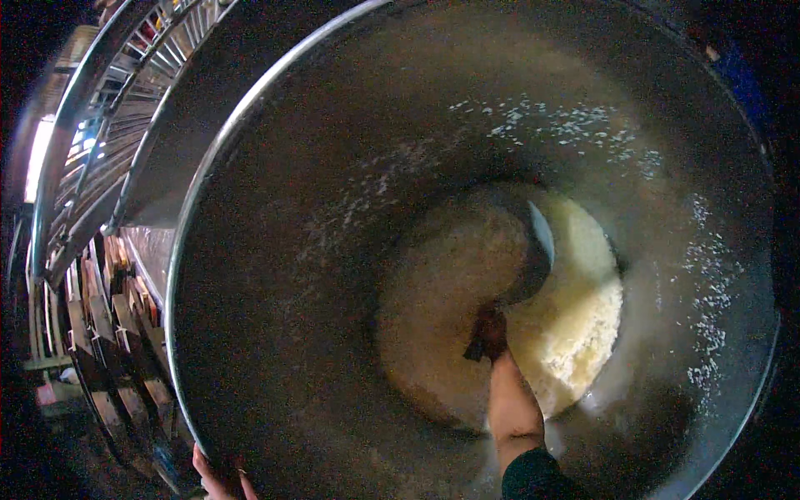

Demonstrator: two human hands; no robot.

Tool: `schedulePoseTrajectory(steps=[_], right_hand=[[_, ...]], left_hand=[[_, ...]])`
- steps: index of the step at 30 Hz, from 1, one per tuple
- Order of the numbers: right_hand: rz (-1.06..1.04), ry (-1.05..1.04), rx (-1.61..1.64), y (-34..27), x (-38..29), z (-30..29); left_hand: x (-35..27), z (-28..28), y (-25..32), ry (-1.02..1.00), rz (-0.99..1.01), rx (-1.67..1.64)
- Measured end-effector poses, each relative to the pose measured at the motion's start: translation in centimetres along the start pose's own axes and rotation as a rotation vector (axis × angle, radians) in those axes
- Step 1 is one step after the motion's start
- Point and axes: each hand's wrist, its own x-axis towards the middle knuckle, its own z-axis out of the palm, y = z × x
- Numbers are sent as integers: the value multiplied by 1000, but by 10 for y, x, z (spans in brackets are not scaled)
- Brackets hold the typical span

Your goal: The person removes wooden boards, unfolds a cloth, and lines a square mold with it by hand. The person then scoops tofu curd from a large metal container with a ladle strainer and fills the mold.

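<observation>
A large round metal vat [212,181] opens below me, its inner wall spotted with white flecks. Deep inside, my right hand [490,331] is closed around what looks like the handle of a dark, curved scoop [528,275] with a pale, shiny edge. Shadow blurs the details of that grip. Pale yellowish matter [581,337] covers the vat's bottom, brightly lit at the right and shaded at the left. At the lower left, my left hand [219,478] grips the vat's rim, fingers on both sides of it; the picture's edge cuts off the rest.
Curved metal railings [75,125] run along the upper left. Beneath them, wooden slatted boards [119,350] lie beside the vat. Blue fabric [744,81], perhaps another person's clothing, shows past the far right rim. Surroundings beyond are very dark.
</observation>
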Motion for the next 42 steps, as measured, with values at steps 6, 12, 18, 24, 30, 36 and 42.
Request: schedulePoseTrajectory(steps=[6, 12, 18, 24, 30, 36, 42], right_hand=[[323, -216, -206, 37, -47, -17], [355, -64, -713, 58, -163, 27], [599, -204, -528, 2, -331, 114], [584, -48, -744, -71, -497, 150], [513, -8, -807, -82, -660, 228], [545, -118, -910, -19, -782, 293], [705, -101, -1046, 143, -900, 349]], left_hand=[[12, 6, 44, -78, -108, -201], [1, 9, 17, -9, -78, -328], [7, -41, 50, -83, 93, -218], [-40, -83, 4, -153, -105, -984], [-196, -106, -169, -116, -273, -1023], [-358, -169, -333, 67, -521, -779], [-461, -296, -407, 465, -579, -743]])
